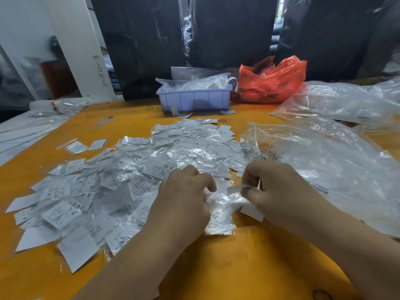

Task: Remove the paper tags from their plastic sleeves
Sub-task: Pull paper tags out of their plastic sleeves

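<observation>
L hand (186, 198): fingers curled, gripping clear plastic sleeve (219, 215) on orange table (238, 263).
R hand (279, 191): pinching paper tag (234, 189) at sleeve's top edge; tag partly out.
Loose tag (252, 212): just under R hand.
Pile (121, 176): sleeved tags, spread L & beyond hands.
Big clear bags (324, 161): R side.
Far edge: lilac bin (194, 98), red bag (272, 83) beside it.

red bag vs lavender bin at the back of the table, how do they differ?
The red bag is soft, crumpled, translucent plastic; the lavender bin is rigid, ribbed and opaque. The bag sits right of the bin. The bin's clear packets stick out above its rim; the bag's contents are unclear. Both stand on the orange table.
</observation>
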